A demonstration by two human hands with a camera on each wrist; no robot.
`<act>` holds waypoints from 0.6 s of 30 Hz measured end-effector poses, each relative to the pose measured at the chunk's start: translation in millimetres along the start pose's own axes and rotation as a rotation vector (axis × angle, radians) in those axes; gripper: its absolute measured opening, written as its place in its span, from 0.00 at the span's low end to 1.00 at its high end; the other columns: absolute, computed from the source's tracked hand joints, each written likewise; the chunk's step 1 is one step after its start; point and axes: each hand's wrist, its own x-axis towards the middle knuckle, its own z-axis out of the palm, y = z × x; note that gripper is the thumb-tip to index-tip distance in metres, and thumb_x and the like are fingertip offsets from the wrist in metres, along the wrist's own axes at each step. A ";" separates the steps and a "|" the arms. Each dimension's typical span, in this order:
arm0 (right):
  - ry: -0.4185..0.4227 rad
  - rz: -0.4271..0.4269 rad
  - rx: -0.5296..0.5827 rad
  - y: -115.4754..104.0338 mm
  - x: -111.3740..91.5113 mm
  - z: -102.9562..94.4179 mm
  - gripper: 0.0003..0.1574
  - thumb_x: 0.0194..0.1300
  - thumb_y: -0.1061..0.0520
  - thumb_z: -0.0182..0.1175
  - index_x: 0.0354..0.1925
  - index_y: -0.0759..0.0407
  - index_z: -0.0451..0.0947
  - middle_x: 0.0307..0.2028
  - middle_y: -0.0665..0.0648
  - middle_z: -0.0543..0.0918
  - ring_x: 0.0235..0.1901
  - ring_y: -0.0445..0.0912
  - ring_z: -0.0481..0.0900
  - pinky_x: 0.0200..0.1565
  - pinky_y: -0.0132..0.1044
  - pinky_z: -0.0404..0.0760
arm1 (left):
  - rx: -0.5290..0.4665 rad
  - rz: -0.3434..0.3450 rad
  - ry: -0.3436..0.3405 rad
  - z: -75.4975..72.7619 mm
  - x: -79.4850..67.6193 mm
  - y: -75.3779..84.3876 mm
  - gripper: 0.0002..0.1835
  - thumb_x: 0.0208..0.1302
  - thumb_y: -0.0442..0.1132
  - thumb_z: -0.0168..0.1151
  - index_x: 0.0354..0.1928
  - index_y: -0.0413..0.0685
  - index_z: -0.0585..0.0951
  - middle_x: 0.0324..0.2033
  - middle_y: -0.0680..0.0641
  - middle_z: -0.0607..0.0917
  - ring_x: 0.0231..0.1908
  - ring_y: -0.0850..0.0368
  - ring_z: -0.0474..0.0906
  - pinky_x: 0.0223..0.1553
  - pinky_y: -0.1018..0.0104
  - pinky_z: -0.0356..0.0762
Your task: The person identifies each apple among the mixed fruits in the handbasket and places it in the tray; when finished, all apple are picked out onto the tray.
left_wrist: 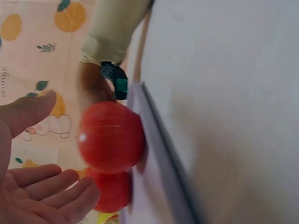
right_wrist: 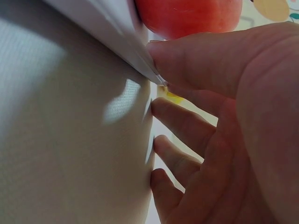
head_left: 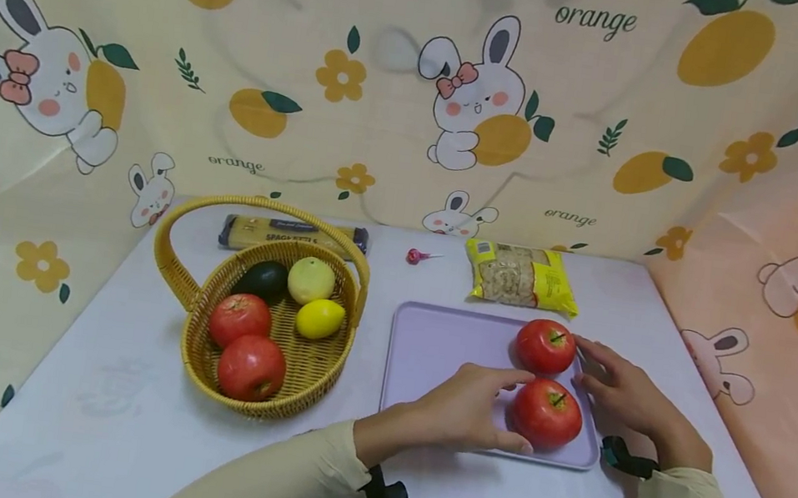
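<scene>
Two red apples stand one behind the other on the right side of a lilac tray. My left hand reaches in from the left at the front apple, its thumb and fingers spread. In the left wrist view a gap shows between that hand and the nearer apple. Beside the tray's right edge is my right hand, close to the back apple. The right wrist view has its thumb at the tray's rim and the other fingertips down on the table.
Left of the tray stands a wicker basket with a tall handle, holding two red apples, a dark green fruit, a pale round fruit and a lemon. Behind lie a spaghetti pack, a lollipop and a yellow bag.
</scene>
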 end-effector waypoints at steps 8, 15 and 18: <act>-0.015 -0.004 0.017 2.1 0.0 -1.7 0.56 0.78 0.41 0.66 0.89 0.51 0.49 0.84 0.77 0.55 0.78 0.84 0.54 0.62 0.82 0.74 | -0.180 0.063 0.020 -33.9 -45.7 -7.0 0.42 0.64 0.51 0.82 0.78 0.55 0.76 0.73 0.55 0.82 0.66 0.59 0.84 0.65 0.71 0.82; -0.016 -0.013 0.017 0.8 0.4 -1.7 0.56 0.78 0.42 0.67 0.89 0.53 0.50 0.83 0.78 0.56 0.78 0.85 0.54 0.62 0.82 0.74 | -0.336 0.087 0.042 -71.1 -93.1 -21.4 0.41 0.64 0.42 0.83 0.78 0.52 0.77 0.74 0.53 0.81 0.70 0.59 0.81 0.73 0.66 0.76; -0.012 -0.028 0.011 -0.7 0.6 -1.7 0.55 0.78 0.43 0.66 0.88 0.55 0.51 0.82 0.79 0.57 0.77 0.85 0.54 0.62 0.82 0.74 | -0.342 0.090 0.068 -88.7 -114.4 -30.6 0.41 0.63 0.41 0.83 0.78 0.50 0.76 0.74 0.51 0.81 0.71 0.56 0.81 0.74 0.60 0.77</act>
